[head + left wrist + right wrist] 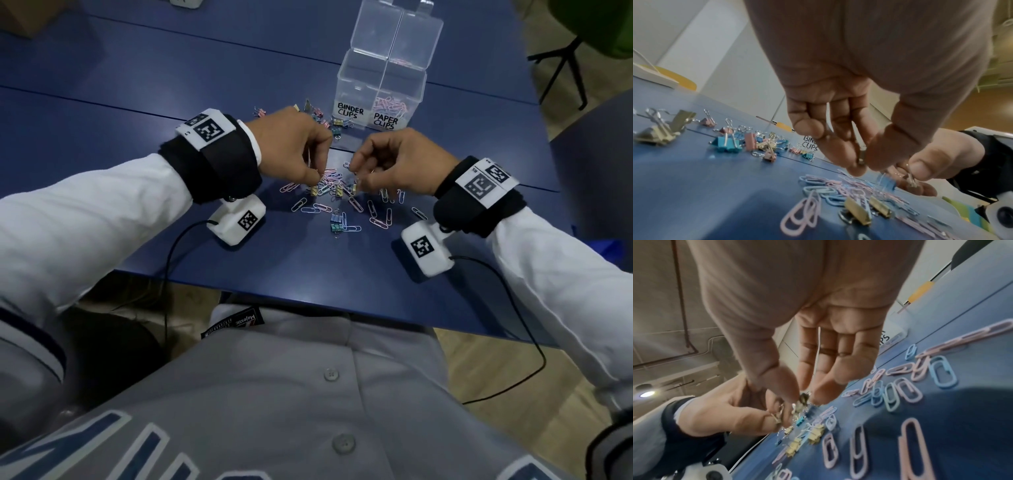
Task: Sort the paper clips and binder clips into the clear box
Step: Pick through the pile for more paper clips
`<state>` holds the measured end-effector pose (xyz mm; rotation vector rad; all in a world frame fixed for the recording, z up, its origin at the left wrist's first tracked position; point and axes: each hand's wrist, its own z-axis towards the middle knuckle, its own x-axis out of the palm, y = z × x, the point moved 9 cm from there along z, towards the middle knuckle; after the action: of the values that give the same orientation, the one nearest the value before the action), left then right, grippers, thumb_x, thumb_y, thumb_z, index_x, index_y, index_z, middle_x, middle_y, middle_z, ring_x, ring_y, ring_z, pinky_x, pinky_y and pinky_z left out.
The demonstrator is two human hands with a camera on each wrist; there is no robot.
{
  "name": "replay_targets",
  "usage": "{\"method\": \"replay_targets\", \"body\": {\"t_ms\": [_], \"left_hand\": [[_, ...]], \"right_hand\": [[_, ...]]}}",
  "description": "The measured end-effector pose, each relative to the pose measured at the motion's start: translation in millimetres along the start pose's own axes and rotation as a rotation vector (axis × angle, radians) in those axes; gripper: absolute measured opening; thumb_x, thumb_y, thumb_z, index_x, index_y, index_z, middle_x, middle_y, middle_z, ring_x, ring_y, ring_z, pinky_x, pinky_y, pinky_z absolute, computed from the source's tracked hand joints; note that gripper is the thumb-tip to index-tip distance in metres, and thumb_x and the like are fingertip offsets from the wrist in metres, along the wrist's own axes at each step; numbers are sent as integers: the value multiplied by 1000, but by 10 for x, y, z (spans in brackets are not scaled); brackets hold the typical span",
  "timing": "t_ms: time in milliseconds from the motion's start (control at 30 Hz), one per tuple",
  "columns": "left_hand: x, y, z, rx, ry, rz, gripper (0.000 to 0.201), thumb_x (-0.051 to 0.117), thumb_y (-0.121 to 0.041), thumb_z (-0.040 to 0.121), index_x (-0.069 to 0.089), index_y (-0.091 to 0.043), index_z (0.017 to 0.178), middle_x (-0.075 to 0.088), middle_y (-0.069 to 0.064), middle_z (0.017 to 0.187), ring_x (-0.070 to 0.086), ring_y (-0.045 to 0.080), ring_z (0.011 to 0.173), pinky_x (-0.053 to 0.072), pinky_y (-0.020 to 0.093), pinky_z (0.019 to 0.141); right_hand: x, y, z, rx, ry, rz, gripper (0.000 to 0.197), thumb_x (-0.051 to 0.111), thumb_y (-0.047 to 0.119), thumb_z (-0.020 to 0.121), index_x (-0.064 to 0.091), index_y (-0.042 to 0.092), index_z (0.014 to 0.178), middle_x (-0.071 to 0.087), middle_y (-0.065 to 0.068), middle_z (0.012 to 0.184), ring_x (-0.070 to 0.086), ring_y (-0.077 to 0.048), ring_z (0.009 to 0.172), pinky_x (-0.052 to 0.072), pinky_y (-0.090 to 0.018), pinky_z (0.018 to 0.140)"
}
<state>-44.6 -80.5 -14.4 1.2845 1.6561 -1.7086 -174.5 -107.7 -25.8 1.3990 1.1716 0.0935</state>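
Observation:
Pastel paper clips [329, 185] and small binder clips lie heaped mid-table. Over the heap, my left hand [317, 180] pinches a small binder clip [861, 155] between thumb and forefinger. My right hand [358, 178] is close beside it, its fingertips pinching another binder clip [803, 398]. Two yellow binder clips [857, 211] sit on the table just below both hands. More binder clips [325, 118] are grouped beside the clear box [356, 78], which stands open at the back. It is labelled BINDER CLIPS left and PAPER CLIPS right; the right compartment holds paper clips.
The blue table [239, 61] has its front edge close to my body. Loose paper clips [380, 221] spread right of the heap, with two more binder clips [336, 222] in front. Wrist camera pods and black cables hang under both wrists. A chair [561, 68] stands at the far right.

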Motion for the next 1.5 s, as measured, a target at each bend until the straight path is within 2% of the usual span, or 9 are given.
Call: {"method": "replay_targets", "body": {"t_ms": [233, 400, 533, 700, 900, 1033, 1167, 1300, 1500], "left_hand": [[-443, 264, -18, -77, -167, 146, 8, 71, -22, 76, 67, -18, 81, 64, -9, 68, 61, 9, 66, 44, 22, 72], [-718, 750, -149, -226, -249, 231, 13, 71, -25, 80, 69, -16, 90, 68, 1, 81, 58, 16, 73, 40, 23, 76], [-646, 812, -169, -200, -224, 250, 19, 69, -26, 83, 70, -17, 99, 72, 4, 90, 55, 15, 71, 38, 22, 75], [-636, 549, -161, -75, -289, 282, 27, 67, -31, 83, 67, -18, 107, 68, 4, 99, 48, 13, 70, 39, 25, 77], [-164, -41, -121, 146, -52, 261, 22, 70, -40, 78, 69, -29, 98, 66, -10, 81, 50, -1, 62, 41, 22, 69], [159, -165, -32, 180, 49, 397, 27, 69, -47, 77, 67, -33, 100, 65, -12, 85, 50, 7, 67, 43, 25, 67], [214, -88, -7, 140, 78, 380, 15, 72, -38, 77, 70, -30, 90, 64, -14, 73, 57, 8, 67, 41, 23, 65], [44, 9, -51, 94, 30, 256, 13, 74, -31, 77, 71, -27, 88, 68, -12, 77, 51, -7, 61, 40, 20, 69], [-436, 414, -40, -87, -161, 250, 17, 74, -31, 76, 68, -24, 90, 68, -5, 81, 60, 15, 73, 47, 27, 77]], "right_hand": [[-137, 60, 166, 19, -108, -69, 12, 78, 15, 78, 77, 7, 88, 74, -6, 78, 62, -3, 56, 55, -19, 56], [-230, 200, 475, -19, -216, -124, 12, 78, 22, 79, 76, 14, 87, 74, -10, 77, 62, -10, 60, 54, -20, 57], [-162, 327, 697, -55, -239, -175, 14, 75, 24, 82, 75, 15, 93, 75, -6, 82, 67, -10, 67, 45, -8, 52], [-159, 356, 647, -96, -200, -329, 24, 77, 24, 78, 74, 24, 102, 74, 4, 91, 67, -6, 81, 52, -18, 81], [-75, 84, 371, -25, 18, -473, 31, 82, 31, 73, 73, 29, 102, 69, 9, 81, 59, 0, 69, 42, -13, 65], [0, 85, 375, -73, -23, -499, 33, 78, 33, 77, 72, 28, 109, 71, 5, 85, 61, -5, 75, 44, -18, 74], [48, 88, 473, -58, -21, -519, 21, 76, 29, 79, 75, 26, 100, 70, 3, 78, 63, -10, 71, 52, -25, 75], [16, 216, 573, -78, -56, -521, 19, 76, 29, 79, 75, 26, 99, 71, 3, 83, 65, -11, 77, 52, -26, 79], [77, 373, 579, -130, -122, -514, 36, 74, 25, 82, 68, 26, 118, 73, 4, 96, 65, -7, 84, 48, -20, 87]]}}
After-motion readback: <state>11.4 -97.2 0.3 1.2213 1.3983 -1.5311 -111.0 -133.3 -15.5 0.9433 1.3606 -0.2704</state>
